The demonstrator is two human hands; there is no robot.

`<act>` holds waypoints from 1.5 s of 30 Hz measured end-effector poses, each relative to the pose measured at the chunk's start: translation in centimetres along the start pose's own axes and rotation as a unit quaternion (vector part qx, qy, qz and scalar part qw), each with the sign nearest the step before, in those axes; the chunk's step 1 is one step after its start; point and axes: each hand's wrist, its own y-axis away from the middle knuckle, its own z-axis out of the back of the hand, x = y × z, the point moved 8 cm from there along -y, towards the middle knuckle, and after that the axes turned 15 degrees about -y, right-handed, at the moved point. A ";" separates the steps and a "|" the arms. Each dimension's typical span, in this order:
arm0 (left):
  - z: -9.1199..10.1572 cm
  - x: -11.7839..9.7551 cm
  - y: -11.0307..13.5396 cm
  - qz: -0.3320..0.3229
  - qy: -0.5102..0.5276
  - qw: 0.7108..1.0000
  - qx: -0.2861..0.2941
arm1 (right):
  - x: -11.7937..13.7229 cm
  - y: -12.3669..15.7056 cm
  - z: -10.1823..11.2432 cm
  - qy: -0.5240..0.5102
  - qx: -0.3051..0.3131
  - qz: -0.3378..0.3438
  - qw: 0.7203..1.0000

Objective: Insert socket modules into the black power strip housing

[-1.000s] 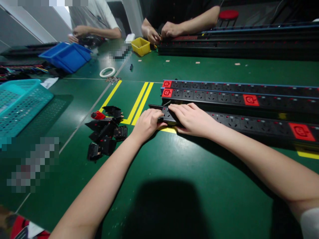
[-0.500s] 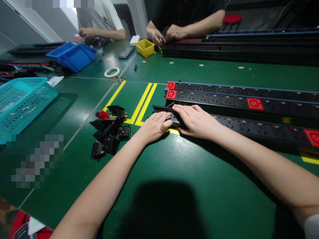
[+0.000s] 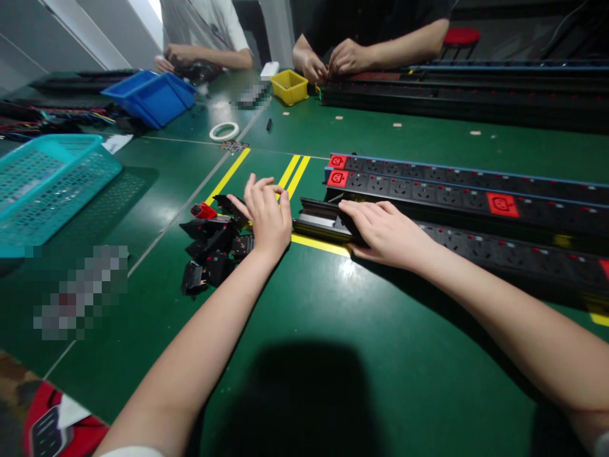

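My left hand (image 3: 268, 212) is raised beside a pile of loose black socket modules (image 3: 212, 244), its fingers spread and nothing visible in it. A red socket module (image 3: 203, 211) lies at the pile's far side. My right hand (image 3: 385, 231) grips the left part of the nearest power strip (image 3: 469, 244), fingers over the top and thumb along the near side. Left of that hand, the strip's channel (image 3: 320, 220) is bare, with its pale inside showing. The right palm hides the sockets beneath it.
Two more power strips (image 3: 419, 190) lie behind. A turquoise basket (image 3: 61, 184), a blue bin (image 3: 159, 101), a yellow bin (image 3: 290, 87) and a tape roll (image 3: 224, 131) stand on the green table (image 3: 304, 304). Two co-workers' hands (image 3: 349, 57) are busy across it.
My left hand has come off the end of the strip and moved left to the socket modules, opening its fingers. The right hand stays on the strip.
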 end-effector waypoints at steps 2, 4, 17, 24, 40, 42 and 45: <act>-0.4 1.0 -0.3 0.023 -0.015 1.000 0.003 | 0.0 0.0 0.0 0.000 0.001 -0.001 1.000; -0.8 1.6 -0.3 0.035 -0.036 0.999 0.009 | 0.1 0.0 0.0 0.003 0.002 0.000 1.000; -2.0 1.2 0.1 0.013 -0.144 0.989 0.038 | 0.2 -0.1 0.0 0.006 0.008 -0.002 1.000; -2.5 1.5 0.2 -0.016 -0.125 0.992 0.016 | 0.1 -0.1 -0.1 -0.002 0.010 -0.004 1.000; -1.5 3.6 -0.7 0.111 0.044 0.993 -0.009 | 0.1 -0.1 -0.1 -0.006 0.015 -0.007 1.000; -1.4 4.1 -0.8 0.125 0.079 0.988 -0.034 | 0.1 -0.1 -0.1 -0.004 0.013 -0.005 1.000; -1.6 5.4 -1.0 0.132 0.111 0.982 -0.073 | 0.1 -0.1 -0.1 0.002 0.016 -0.005 1.000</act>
